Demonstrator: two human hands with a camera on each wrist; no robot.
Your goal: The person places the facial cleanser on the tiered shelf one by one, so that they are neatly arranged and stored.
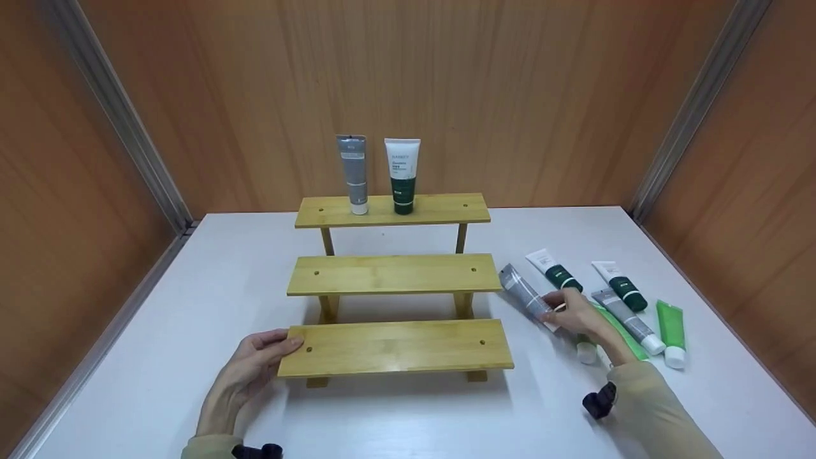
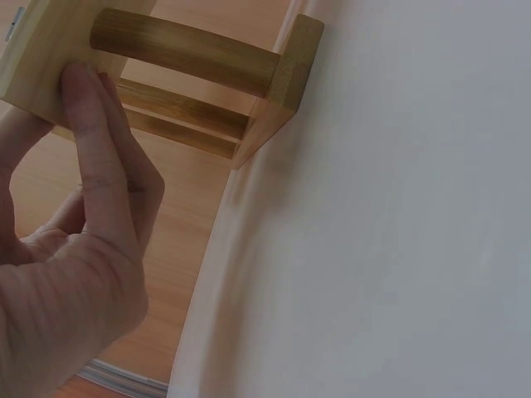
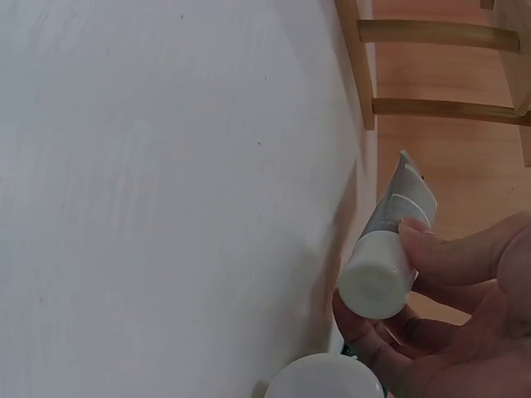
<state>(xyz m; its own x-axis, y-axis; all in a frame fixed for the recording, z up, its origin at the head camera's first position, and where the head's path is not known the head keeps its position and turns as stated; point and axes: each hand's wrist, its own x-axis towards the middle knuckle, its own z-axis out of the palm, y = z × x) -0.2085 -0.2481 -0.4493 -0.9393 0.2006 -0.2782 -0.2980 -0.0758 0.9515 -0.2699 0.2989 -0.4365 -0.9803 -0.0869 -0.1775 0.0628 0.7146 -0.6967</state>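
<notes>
Smooth wooden rack, plastic tube cap

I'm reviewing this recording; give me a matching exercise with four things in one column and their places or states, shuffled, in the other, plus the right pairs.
Things:
1. Left hand
2. Right hand
3. Upright white-and-green tube
4. Rightmost bright green tube

Places or states:
A. Standing on the top shelf
B. Gripping the left end of the bottom shelf
C. Lying on the white table
D. Holding a gray tube

Pairs: 1-B, 2-D, 3-A, 4-C
</notes>
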